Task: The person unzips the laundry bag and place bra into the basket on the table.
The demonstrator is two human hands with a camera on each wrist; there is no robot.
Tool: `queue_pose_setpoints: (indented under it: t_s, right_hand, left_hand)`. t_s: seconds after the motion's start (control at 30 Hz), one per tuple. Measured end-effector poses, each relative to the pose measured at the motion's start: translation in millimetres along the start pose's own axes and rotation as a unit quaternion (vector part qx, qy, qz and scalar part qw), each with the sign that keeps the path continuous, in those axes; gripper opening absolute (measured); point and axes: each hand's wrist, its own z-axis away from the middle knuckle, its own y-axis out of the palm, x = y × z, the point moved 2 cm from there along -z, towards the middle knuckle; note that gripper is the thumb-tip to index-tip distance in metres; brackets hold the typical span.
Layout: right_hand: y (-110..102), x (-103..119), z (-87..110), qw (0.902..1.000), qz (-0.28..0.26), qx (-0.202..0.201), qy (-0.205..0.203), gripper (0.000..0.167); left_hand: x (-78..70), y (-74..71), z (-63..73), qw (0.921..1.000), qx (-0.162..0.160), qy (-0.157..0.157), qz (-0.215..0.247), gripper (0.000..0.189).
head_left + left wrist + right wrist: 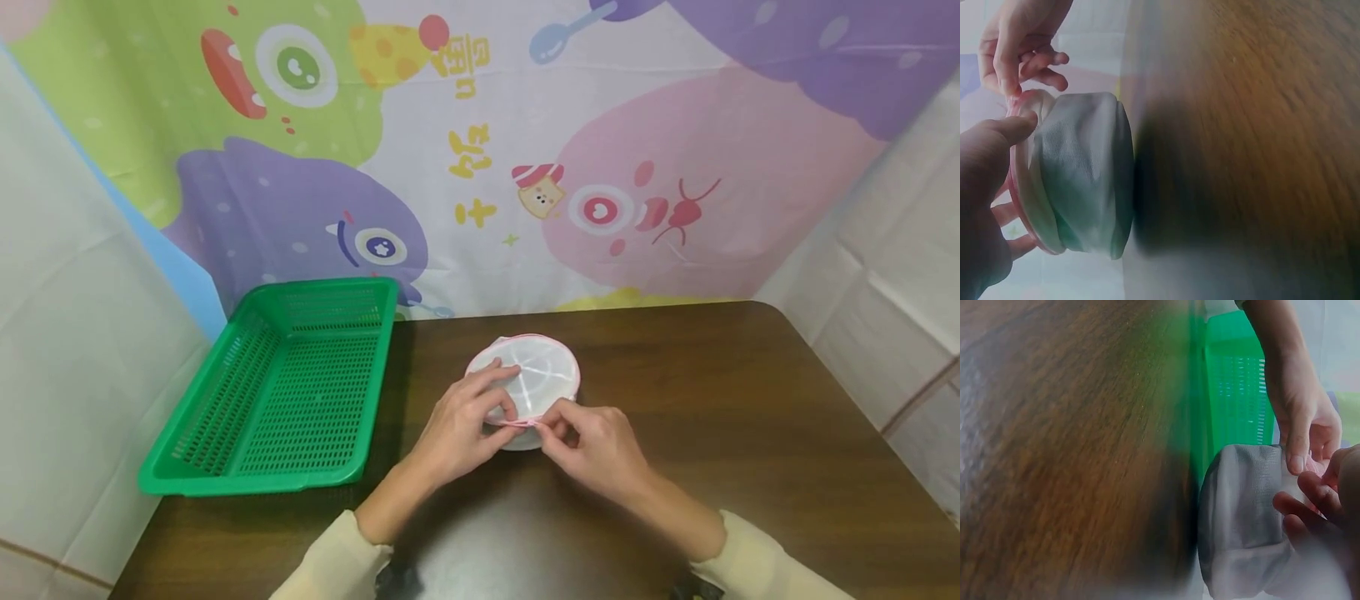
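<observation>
A round white mesh laundry bag [551, 371] with a pink zipper round its top edge stands on the table between both hands. Its side [1085, 169] bulges out below the zipper in the left wrist view. My left hand [465, 417] pinches the near rim, thumb at the edge and fingers over the mesh top. Just to the right, the thumb and forefinger of my right hand [596, 437] pinch the zipper at the rim, most likely by its pull, which the fingertips largely hide. From the right wrist view, the bag's grey-looking side [1241, 506] rests against the tabletop.
A green plastic basket [367, 433] with slotted walls sits on the left of the dark wooden table [712, 392]. Behind the table hangs a cloth with cartoon figures [465, 250]. Pale covered walls [885, 242] flank both sides.
</observation>
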Motion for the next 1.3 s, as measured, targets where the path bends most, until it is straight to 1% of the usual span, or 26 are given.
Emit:
queue_pose_setpoints:
  t_s: [0.2,0.47,0.7,0.83,0.97,1.17,1.3]
  right_hand:
    - [3.7,4.2,0.6,0.9999,-0.010,0.006,-0.002,0.020]
    - [1.8,2.5,2.7,1.0000,0.001,-0.002,0.000,0.020]
    - [-1.4,0.4,1.3,1.0000,0.007,-0.006,0.001,0.020]
    - [-0.4,2.3,0.1,1.0000,-0.001,0.001,-0.001,0.020]
    - [2.5,5.2,-1.4,0.9999,-0.007,0.008,-0.005,0.021]
    - [4.6,6.1,-2.0,1.0000,-0.001,0.004,-0.008,0.021]
    - [2.8,3.7,-2.2,1.0000,0.006,0.000,-0.006,0.020]
  left_hand:
    - [-4.8,3.9,-1.2,0.9999,0.015,-0.002,0.001,0.029]
    - [-2.4,1.6,0.1,0.9999,0.007,0.014,0.002,0.026]
    - [0.4,-2.7,0.7,1.0000,0.009,0.003,-0.001,0.027]
    - [-0.3,-1.3,0.8,0.9999,0.011,-0.005,-0.004,0.028]
    - [-3.0,1.5,-0.5,0.9999,0.012,-0.002,-0.007,0.029]
    - [-4.3,1.8,-0.3,0.9999,0.009,0.004,-0.012,0.028]
    - [-2.0,-0.8,1.4,0.9998,0.009,-0.003,-0.016,0.027]
